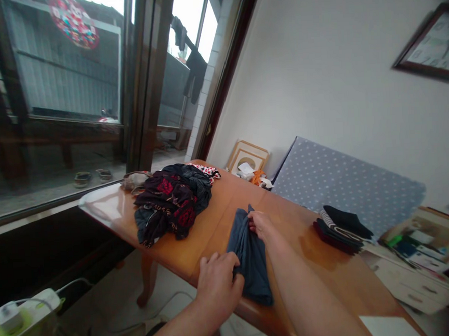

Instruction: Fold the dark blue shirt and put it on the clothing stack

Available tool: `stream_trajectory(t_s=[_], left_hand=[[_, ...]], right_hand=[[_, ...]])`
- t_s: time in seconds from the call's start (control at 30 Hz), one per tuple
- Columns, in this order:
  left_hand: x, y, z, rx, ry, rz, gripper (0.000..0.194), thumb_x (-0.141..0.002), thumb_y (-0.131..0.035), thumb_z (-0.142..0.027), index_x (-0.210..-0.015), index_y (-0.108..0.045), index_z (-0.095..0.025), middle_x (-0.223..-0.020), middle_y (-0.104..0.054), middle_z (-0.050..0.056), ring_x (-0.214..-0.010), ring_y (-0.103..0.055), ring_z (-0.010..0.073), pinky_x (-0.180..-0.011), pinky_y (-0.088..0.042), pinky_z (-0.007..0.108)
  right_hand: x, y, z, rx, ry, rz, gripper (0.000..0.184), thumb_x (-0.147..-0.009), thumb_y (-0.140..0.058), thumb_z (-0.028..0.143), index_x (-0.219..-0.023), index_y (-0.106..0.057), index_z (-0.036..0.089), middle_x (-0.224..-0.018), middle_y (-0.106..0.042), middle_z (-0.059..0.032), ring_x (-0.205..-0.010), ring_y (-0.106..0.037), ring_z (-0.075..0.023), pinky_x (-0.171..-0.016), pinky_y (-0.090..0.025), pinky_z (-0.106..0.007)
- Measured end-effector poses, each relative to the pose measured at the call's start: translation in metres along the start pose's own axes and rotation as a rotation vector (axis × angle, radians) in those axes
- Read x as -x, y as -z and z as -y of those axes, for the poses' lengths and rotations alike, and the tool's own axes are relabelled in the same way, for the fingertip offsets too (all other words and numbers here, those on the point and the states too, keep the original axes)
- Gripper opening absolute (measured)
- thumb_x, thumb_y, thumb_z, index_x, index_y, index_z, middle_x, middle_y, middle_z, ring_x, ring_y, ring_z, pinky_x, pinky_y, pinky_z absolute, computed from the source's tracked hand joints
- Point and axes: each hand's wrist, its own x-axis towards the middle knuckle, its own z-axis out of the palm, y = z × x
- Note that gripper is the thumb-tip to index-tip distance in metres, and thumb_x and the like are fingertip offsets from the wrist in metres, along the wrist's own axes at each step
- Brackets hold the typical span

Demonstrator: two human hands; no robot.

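Observation:
A dark blue-grey garment, partly folded, lies near the front edge of the wooden table; its exact kind I cannot make out. My left hand is closed on the garment's left edge, thumb and fingers gripping the cloth. At the far end of the same cloth, my right hand pinches a corner, which sticks up a little past the fingertips. Left of the garment lies a loose heap of dark clothes with red patterned parts. To the right sits a stack of folded clothes, black, striped and dark red.
A grey dotted panel leans against the wall behind the table. A white drawer cabinet stands at the right. A power strip with cords is at the lower left. Glass doors border the left side.

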Motion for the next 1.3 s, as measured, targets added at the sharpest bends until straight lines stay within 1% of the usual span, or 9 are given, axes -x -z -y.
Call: stream_trajectory(t_s=[0.13, 0.3, 0.4, 0.47, 0.6, 0.83, 0.97, 1.13, 1.3], left_hand=[[-0.002, 0.002, 0.006, -0.052, 0.004, 0.011, 0.013, -0.075, -0.057, -0.021, -0.087, -0.06, -0.025, -0.093, -0.064, 0.003, -0.092, -0.055, 0.024, -0.075, -0.029, 0.035], [-0.006, 0.006, 0.008, -0.052, 0.022, 0.024, 0.01, -0.077, -0.056, -0.023, -0.087, -0.057, -0.023, -0.092, -0.061, 0.004, -0.089, -0.055, 0.0226, -0.074, -0.031, 0.034], [-0.007, 0.007, 0.01, -0.029, 0.017, 0.026, 0.018, -0.077, -0.054, -0.019, -0.094, -0.057, -0.024, -0.094, -0.061, 0.003, -0.09, -0.056, 0.0216, -0.075, -0.032, 0.033], [-0.006, 0.007, 0.012, -0.05, 0.009, 0.039, 0.019, -0.077, -0.053, -0.017, -0.094, -0.057, -0.025, -0.095, -0.06, 0.002, -0.09, -0.056, 0.0213, -0.075, -0.032, 0.033], [-0.006, 0.007, 0.015, -0.082, -0.011, 0.065, 0.018, -0.074, -0.053, -0.015, -0.089, -0.057, -0.024, -0.093, -0.058, 0.003, -0.089, -0.056, 0.0216, -0.075, -0.034, 0.034], [-0.014, 0.014, 0.023, 0.108, 0.018, -0.008, 0.018, -0.079, -0.05, -0.013, -0.093, -0.055, -0.022, -0.097, -0.058, 0.004, -0.094, -0.056, 0.0197, -0.08, -0.041, 0.031], [-0.016, 0.016, 0.019, 0.109, -0.108, -0.018, 0.02, -0.082, -0.047, -0.012, -0.096, -0.057, -0.022, -0.1, -0.06, 0.005, -0.101, -0.055, 0.0209, -0.088, -0.041, 0.033], [-0.017, 0.022, 0.007, 0.01, -0.332, 0.151, 0.028, -0.081, -0.052, -0.014, -0.103, -0.063, -0.026, -0.111, -0.064, 0.003, -0.112, -0.053, 0.0229, -0.095, -0.035, 0.036], [-0.015, 0.03, 0.016, -0.115, -0.277, 0.258, 0.026, -0.08, -0.053, -0.015, -0.098, -0.066, -0.026, -0.105, -0.066, 0.003, -0.105, -0.055, 0.0234, -0.091, -0.034, 0.037]], right_hand=[[0.0, -0.008, -0.009, 0.051, 0.031, -0.057, 0.004, -0.083, -0.056, 0.021, -0.082, -0.056, 0.017, -0.061, -0.061, -0.002, -0.05, -0.06, -0.012, -0.042, -0.044, -0.019], [-0.002, 0.001, -0.013, 0.158, 0.225, -0.18, 0.011, -0.086, -0.052, 0.024, -0.091, -0.061, 0.019, -0.077, -0.068, -0.0024, -0.065, -0.064, -0.0116, -0.051, -0.047, -0.018], [-0.002, 0.003, -0.017, 0.272, 0.354, -0.163, 0.011, -0.081, -0.06, 0.018, -0.088, -0.067, 0.022, -0.094, -0.072, -0.0026, -0.097, -0.066, -0.0156, -0.076, -0.052, -0.021], [0.0, 0.0, -0.022, 0.338, 0.417, -0.115, 0.017, -0.076, -0.064, 0.013, -0.087, -0.07, 0.024, -0.108, -0.073, -0.0017, -0.116, -0.06, -0.0178, -0.095, -0.047, -0.024], [0.005, -0.004, -0.03, 0.404, 0.485, -0.046, 0.023, -0.078, -0.064, 0.011, -0.092, -0.073, 0.026, -0.123, -0.069, -0.0004, -0.127, -0.053, -0.0186, -0.111, -0.036, -0.03], [0.018, 0.036, -0.027, 0.32, 0.543, -0.165, 0.02, -0.086, -0.057, 0.023, -0.099, -0.072, 0.024, -0.111, -0.072, -0.0025, -0.11, -0.062, -0.0171, -0.096, -0.046, -0.026], [0.052, 0.064, -0.038, 0.301, 0.552, -0.234, 0.016, -0.086, -0.058, 0.027, -0.09, -0.071, 0.021, -0.092, -0.073, -0.0024, -0.092, -0.063, -0.0177, -0.081, -0.048, -0.023], [0.11, 0.078, -0.071, 0.432, 0.586, -0.121, 0.011, -0.084, -0.061, 0.028, -0.082, -0.07, 0.022, -0.079, -0.067, -0.0014, -0.078, -0.059, -0.0176, -0.073, -0.044, -0.025], [0.157, 0.082, -0.104, 0.564, 0.634, 0.049, 0.007, -0.081, -0.066, 0.028, -0.084, -0.072, 0.025, -0.087, -0.065, -0.0033, -0.083, -0.059, -0.0191, -0.077, -0.045, -0.028]])
